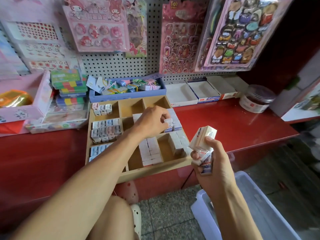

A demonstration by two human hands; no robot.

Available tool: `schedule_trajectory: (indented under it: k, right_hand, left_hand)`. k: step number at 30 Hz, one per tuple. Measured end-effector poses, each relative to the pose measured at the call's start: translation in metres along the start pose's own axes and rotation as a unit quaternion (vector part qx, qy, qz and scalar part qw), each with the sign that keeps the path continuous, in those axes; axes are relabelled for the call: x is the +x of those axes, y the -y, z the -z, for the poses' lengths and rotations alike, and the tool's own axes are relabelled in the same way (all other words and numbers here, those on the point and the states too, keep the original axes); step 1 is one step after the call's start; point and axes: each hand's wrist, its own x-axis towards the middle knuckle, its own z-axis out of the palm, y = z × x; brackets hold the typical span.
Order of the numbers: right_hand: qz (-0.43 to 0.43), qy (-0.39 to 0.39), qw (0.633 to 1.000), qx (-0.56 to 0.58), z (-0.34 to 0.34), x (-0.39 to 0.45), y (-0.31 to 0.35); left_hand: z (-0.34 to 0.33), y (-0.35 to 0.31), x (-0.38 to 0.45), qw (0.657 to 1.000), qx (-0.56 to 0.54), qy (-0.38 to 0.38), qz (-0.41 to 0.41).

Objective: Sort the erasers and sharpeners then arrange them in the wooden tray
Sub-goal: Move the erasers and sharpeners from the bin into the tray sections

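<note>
While the left hand (156, 118) pinches one eraser (168, 122) over the wooden tray (155, 172), it hovers above the eraser row (174, 118) in the mid-right compartment, approx. 3 o'clock of tray centre. Eraser sits at the fingertips, long axis looks roughly upright; empty slot lies just below. Right hand (210, 163), at 4 o'clock off the tray, grips an eraser stack (203, 139), so left is nearer.

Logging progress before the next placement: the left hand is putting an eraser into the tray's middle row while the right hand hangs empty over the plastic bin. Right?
Not quite. The head view shows the right hand gripping a stack of erasers. The rest holds: the left hand holds an eraser over the wooden tray's middle row.
</note>
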Motion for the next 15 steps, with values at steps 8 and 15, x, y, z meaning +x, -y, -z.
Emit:
schedule_trajectory:
  k: [8, 15]
  right_hand:
    - [-0.006, 0.008, 1.0, 0.023, 0.014, 0.005, 0.0]
    - [0.002, 0.027, 0.999, 0.037, 0.022, 0.005, -0.002]
  left_hand:
    - [-0.018, -0.002, 0.004, 0.999, 0.031, -0.006, -0.017]
    - [-0.023, 0.003, 0.009, 1.0, 0.018, 0.013, 0.011]
